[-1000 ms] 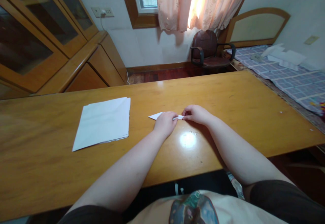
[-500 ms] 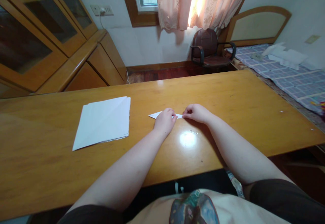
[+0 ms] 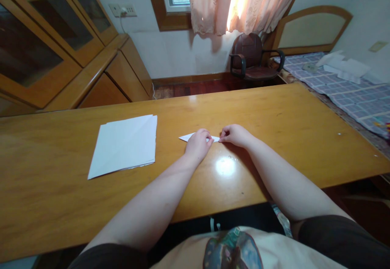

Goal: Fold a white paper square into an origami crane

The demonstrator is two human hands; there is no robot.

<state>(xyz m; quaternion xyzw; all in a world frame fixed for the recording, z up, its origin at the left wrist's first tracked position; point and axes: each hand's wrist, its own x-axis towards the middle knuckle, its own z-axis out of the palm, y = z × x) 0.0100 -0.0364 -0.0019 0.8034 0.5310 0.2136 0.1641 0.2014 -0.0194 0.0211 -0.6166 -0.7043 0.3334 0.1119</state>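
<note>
A small folded white paper (image 3: 186, 137) lies flat on the wooden table (image 3: 274, 139), near its middle. My left hand (image 3: 198, 145) rests on top of it with the fingers curled down, pressing it; only the paper's pointed left end and a sliver at the right show. My right hand (image 3: 235, 135) is closed in a pinch on the paper's right tip. Both forearms reach in from the near edge.
A stack of white paper sheets (image 3: 124, 145) lies on the table to the left. Beyond the table stand a wooden cabinet (image 3: 61, 53) with glass doors, a dark armchair (image 3: 251, 59) under a curtained window, and a bed (image 3: 350, 86) at the right.
Both hands stay on the folded paper; the right hand's pinch has crept slightly left. The view has shifted a little.
</note>
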